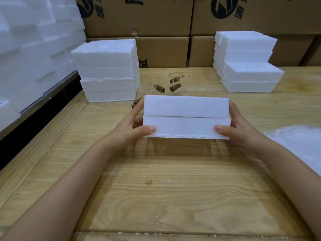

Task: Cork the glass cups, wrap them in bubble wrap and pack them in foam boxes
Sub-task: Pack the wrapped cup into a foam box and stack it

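Here, a white foam box (186, 117), its two halves closed along a horizontal seam, is held over the middle of the wooden table (173, 188), long side toward the camera. The left hand (133, 126) grasps its left end and the right hand (239, 129) its right end, each with the thumb pressed on the near face and the fingers curled behind. Just beyond lie clear glass cups (152, 84) and brown corks (175, 87); whether the corks are seated cannot be told. Foam stacks (107, 72) flank them; bubble wrap (298, 143) lies at right.
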The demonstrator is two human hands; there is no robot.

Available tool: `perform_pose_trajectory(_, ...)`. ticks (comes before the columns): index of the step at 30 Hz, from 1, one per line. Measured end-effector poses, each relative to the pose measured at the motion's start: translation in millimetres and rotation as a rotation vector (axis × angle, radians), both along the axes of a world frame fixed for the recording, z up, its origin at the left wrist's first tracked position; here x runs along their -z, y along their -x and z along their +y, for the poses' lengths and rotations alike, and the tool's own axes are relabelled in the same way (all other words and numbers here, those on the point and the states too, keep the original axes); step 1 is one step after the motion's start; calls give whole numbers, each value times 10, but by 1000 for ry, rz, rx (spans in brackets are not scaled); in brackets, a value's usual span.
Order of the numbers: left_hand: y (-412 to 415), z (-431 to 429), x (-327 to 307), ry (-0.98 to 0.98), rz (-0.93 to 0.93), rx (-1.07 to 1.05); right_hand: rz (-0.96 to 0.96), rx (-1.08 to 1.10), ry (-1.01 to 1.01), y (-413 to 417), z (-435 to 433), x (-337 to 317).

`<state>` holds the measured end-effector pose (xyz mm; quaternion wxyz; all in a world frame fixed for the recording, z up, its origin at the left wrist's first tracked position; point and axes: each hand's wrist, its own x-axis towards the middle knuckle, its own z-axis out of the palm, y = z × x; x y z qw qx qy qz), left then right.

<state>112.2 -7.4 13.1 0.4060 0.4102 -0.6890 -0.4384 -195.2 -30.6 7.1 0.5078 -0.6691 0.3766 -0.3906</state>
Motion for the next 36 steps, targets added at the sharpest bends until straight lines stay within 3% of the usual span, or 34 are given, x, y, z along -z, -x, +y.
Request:
perform_pose_trajectory(6,-55,-19,2,-21,-18,2,19,7,33,-4,36,-22)
perform_pose_trajectory(11,-242,42,-44,-77,-48,6,58,62,188,-125,203,-31)
perform_pose_trajectory(22,-1158,473,-130,-26,-155,-272,219,87,416,-1291,430,117)
perform_pose_trajectory(29,-1757,570,-2,21,-186,-537,260,16,400,-2150,208,120)
perform_pose_trajectory(36,-1907,331,56,79,-280,-622,299,109,315,-2474,-52,105)
